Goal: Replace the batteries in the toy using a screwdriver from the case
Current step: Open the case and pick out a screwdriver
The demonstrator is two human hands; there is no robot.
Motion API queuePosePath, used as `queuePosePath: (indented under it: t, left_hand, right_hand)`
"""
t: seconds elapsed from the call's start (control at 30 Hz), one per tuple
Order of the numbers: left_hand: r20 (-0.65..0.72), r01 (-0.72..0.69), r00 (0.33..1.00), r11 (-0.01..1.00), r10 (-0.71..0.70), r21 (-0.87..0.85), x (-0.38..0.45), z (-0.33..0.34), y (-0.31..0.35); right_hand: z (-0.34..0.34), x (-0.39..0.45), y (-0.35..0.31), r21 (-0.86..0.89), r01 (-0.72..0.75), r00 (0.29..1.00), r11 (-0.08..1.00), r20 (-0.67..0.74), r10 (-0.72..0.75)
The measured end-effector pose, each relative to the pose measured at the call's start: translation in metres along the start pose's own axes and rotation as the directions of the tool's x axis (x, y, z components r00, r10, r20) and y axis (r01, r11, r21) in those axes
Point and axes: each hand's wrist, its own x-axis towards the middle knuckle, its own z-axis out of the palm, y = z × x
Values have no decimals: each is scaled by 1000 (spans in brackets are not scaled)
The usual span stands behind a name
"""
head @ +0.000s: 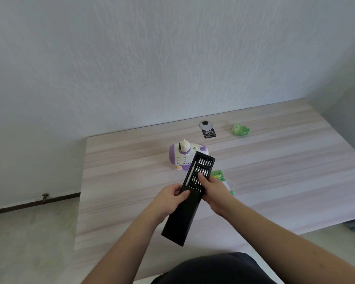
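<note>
I hold a long black screwdriver case (180,218) above the table. Its inner tray (201,173) is slid out at the far end and shows rows of metal bits and a silver driver handle (190,174) along the left side. My left hand (172,198) grips the case's sleeve from the left. On the tray's right edge my right hand (213,190) holds on, its thumb lying over the bits. Behind the case stands the white and purple toy (180,156). A green battery pack (218,174) lies partly hidden under my right hand.
A wooden table (275,171) stands against a grey wall. At the back lie a black tag with a round disc (207,130) and a crumpled green wrapper (240,129). The table's left edge drops to the floor, and its near edge is by my lap.
</note>
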Motion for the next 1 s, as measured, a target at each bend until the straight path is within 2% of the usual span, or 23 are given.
queuePosePath:
  t: [0.2, 0.3, 0.4, 0.47, 0.57, 0.7, 0.87, 1.0]
  left_hand:
    - [48, 14, 999, 1000, -14, -15, 0, -9, -12]
    - [48, 37, 998, 999, -38, 17, -1, -17, -20]
    - [-7, 69, 998, 997, -69, 28, -3, -29, -33]
    - [-34, 82, 996, 996, -82, -21, -4, -36, -42]
    - [-145, 102, 984, 994, -105, -23, 1, -44, -53]
    - [-308, 101, 939, 979, -151, -175, 8, -45, -65]
    - [-430, 81, 891, 982, -147, -168, 22, -50, -86]
    - [-433, 71, 890, 983, -139, -170, 27, -55, -99]
  right_hand:
    - [3, 3, 8, -10, 12, 999, 1000, -32, -13]
    - [0, 6, 10, 40, 10, 997, 999, -79, -7]
    - [-2, 9, 7, 97, 6, 993, 995, -121, 5]
    - [2, 8, 7, 100, 3, 994, 995, -108, 8]
    - [5, 5, 10, 107, -9, 998, 994, -66, 16]
    - [2, -3, 22, 129, -53, 998, 990, -29, 57]
    - [-12, -6, 40, 39, -120, 992, 992, -44, 122]
    - [-24, -3, 54, -61, -178, 983, 982, -53, 175]
